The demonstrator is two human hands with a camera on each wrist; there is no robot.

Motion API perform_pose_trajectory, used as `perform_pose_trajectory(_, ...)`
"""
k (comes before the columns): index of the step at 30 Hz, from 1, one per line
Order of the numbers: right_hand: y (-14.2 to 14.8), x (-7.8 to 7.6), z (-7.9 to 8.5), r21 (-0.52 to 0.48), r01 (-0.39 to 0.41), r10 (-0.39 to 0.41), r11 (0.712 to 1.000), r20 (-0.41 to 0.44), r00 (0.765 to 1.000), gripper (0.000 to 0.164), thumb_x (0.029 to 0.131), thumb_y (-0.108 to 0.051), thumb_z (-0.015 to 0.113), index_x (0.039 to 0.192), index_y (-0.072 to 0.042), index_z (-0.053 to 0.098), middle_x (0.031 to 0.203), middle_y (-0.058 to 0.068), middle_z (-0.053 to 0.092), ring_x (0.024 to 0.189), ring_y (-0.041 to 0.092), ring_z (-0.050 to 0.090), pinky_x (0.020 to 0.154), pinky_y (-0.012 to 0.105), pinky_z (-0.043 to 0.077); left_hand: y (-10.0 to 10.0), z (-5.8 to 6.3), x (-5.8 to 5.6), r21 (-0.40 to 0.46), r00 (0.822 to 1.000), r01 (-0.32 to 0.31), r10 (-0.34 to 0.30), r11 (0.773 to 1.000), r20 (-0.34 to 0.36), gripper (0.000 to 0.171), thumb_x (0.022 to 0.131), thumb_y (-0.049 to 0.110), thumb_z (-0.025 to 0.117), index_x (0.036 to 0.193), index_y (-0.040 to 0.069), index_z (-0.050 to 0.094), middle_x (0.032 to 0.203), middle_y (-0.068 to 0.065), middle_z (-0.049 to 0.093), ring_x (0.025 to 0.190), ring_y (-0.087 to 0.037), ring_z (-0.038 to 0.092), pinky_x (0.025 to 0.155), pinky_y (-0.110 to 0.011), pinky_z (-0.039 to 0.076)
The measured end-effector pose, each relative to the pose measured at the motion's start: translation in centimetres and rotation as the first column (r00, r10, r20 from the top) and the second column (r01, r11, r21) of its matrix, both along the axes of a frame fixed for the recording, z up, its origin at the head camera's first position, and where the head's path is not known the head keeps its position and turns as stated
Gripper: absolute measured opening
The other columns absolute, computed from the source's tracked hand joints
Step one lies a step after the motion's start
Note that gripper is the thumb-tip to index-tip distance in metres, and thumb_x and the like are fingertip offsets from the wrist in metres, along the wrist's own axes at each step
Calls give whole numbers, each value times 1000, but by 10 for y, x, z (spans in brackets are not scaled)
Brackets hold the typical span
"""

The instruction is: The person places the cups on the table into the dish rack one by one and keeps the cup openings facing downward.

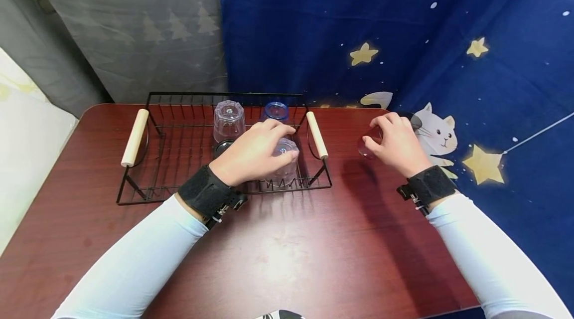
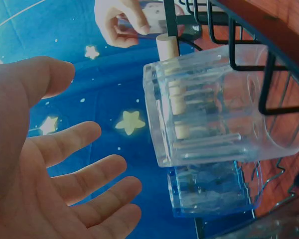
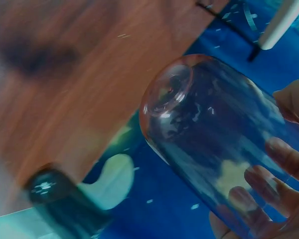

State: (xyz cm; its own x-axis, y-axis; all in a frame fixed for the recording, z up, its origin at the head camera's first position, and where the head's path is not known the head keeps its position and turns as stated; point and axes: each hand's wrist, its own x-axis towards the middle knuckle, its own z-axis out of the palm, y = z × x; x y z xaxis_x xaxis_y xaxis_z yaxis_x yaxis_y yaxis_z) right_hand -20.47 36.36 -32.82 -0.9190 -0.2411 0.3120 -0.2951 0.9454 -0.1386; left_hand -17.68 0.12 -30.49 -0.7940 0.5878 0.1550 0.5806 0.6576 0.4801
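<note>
My left hand [image 1: 257, 152] hovers above a wire dish rack, fingers apart and gripping nothing. Beneath it an upturned clear ridged tumbler [image 2: 204, 107] stands in the rack, apart from the fingers in the left wrist view. Behind that is a blue tumbler [image 2: 214, 191]. Another clear tumbler [image 1: 228, 122] and a dark cup [image 1: 221, 147], partly covered by my hand, stand further left. Over the table's right side, my right hand [image 1: 396, 142] grips a clear, pink-tinged glass [image 3: 194, 114]. Its rounded base points away from the palm in the right wrist view.
The black wire rack [image 1: 224, 93] has wooden handles, one on the left [image 1: 135, 138] and one on the right [image 1: 317, 134]. A dark glass [image 3: 65, 199] stands near the table's back right edge, beyond my right hand. Blue and grey curtains [image 1: 305, 25] hang behind the reddish-brown table [image 1: 287, 249].
</note>
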Motion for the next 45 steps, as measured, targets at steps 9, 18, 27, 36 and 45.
perform_pose_trajectory(9, -30, 0, 19, -40, -118, 113, 992, -108, 988, 31, 85, -25, 73, 105, -3, 64, 108, 17, 58, 108, 39, 50, 98, 50, 34, -3, 2, 1, 14, 1000, -29, 29, 999, -8, 54, 97, 44, 60, 141, 13, 56, 140, -9, 53, 129, -29, 51, 106, -42, 43)
perform_pose_trajectory(18, -57, 5, 34, -58, -253, 235, 966, -218, 947, 34, 83, -24, 74, 107, -1, 65, 109, 16, 59, 108, 40, 51, 97, 50, 36, -1, 1, 2, 17, 999, -40, 40, 999, -33, 54, 96, 44, 60, 140, 13, 56, 139, -9, 54, 129, -29, 51, 108, -43, 43)
perform_pose_trajectory(27, -83, 12, 46, -81, -379, 340, 922, -304, 890, 33, 82, -24, 73, 105, -1, 65, 111, 16, 60, 109, 38, 52, 97, 49, 36, 4, 2, 1, 32, 999, -36, 37, 999, -37, 58, 95, 44, 62, 142, 11, 54, 139, -10, 54, 131, -29, 51, 109, -41, 42)
perform_pose_trajectory(36, -114, 18, 49, -95, -513, 457, 853, -340, 822, 29, 85, -22, 72, 105, -2, 66, 111, 16, 60, 107, 37, 52, 96, 49, 38, 2, 3, 0, 48, 997, -56, 59, 997, -56, 62, 92, 45, 67, 141, 10, 53, 136, -9, 55, 127, -26, 52, 107, -39, 43)
perform_pose_trajectory(45, -133, 22, 49, -165, -552, 490, 818, -305, 817, 35, 86, -24, 75, 111, -2, 65, 118, 16, 59, 112, 33, 52, 99, 47, 37, 0, -1, -1, 63, 997, -44, 48, 997, -64, 70, 86, 43, 74, 141, 8, 50, 134, -10, 55, 123, -23, 53, 105, -38, 45)
